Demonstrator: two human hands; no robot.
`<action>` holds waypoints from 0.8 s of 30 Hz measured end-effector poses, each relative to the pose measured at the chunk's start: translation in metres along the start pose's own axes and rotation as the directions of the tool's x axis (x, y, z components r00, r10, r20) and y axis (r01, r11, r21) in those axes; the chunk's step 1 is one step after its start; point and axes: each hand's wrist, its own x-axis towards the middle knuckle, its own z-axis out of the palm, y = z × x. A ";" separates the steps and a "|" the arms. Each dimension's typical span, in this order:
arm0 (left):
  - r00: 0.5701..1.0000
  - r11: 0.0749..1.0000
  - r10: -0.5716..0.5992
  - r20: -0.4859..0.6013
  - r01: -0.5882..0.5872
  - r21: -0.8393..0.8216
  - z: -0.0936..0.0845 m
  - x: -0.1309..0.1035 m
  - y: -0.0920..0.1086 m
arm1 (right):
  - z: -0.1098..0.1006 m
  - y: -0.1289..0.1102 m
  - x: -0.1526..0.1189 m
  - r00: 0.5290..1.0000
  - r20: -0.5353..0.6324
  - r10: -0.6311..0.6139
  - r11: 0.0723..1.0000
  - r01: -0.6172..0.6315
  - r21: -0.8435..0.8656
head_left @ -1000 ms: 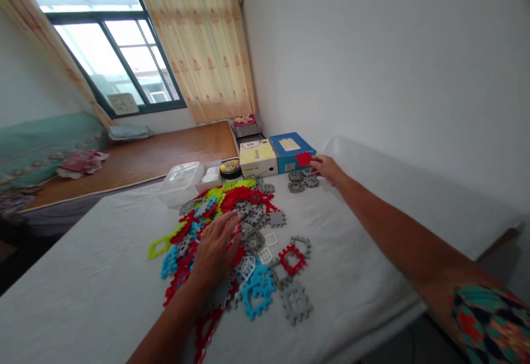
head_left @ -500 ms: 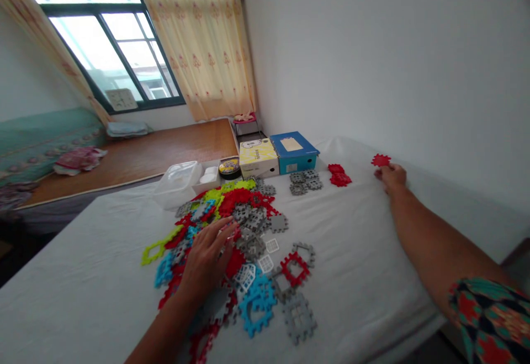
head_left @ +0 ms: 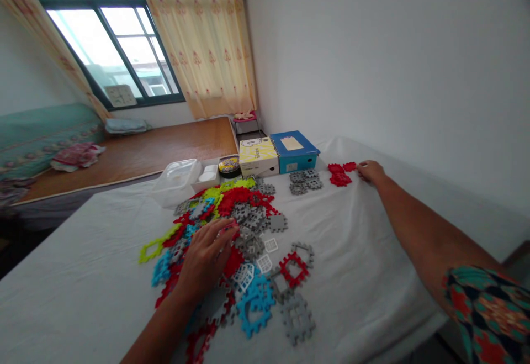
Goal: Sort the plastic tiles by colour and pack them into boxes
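Between the fingertips of my right hand [head_left: 370,171] is the edge of a red toothed piece [head_left: 349,166], which sits beside a small group of red pieces [head_left: 339,176]. My left hand [head_left: 209,251] rests over a mixed pile of red, grey, blue and green pieces, its fingers curved around something red [head_left: 232,227], mostly hidden. To the right of the pile lie a red square frame [head_left: 294,269], a grey piece [head_left: 298,318] and small white grids [head_left: 264,263]. Grey pieces [head_left: 305,182] form a separate group near the boxes.
A blue box [head_left: 295,151], a yellow and white box [head_left: 259,157], a round black tin [head_left: 229,167] and a clear plastic container [head_left: 179,177] line the far edge of the cloth-covered table [head_left: 83,275]. The white wall [head_left: 372,60] rises on the right.
My right hand has moved left with the red piece, bringing it down beside the red group. My left hand has barely shifted on the pile.
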 end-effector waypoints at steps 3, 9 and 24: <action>1.000 1.000 0.020 -0.011 -0.020 0.002 0.001 0.000 -0.001 | -0.006 0.014 0.007 0.999 -0.035 0.025 0.997 -0.027 -0.073; 0.999 1.000 0.022 -0.037 -0.022 0.004 0.002 0.000 -0.001 | -0.016 0.065 0.017 0.988 -0.151 0.033 0.952 -0.077 -0.295; 0.999 0.999 -0.033 0.012 0.033 -0.039 -0.002 0.000 0.007 | -0.035 0.086 0.005 0.986 -0.136 0.099 0.969 -0.127 -0.214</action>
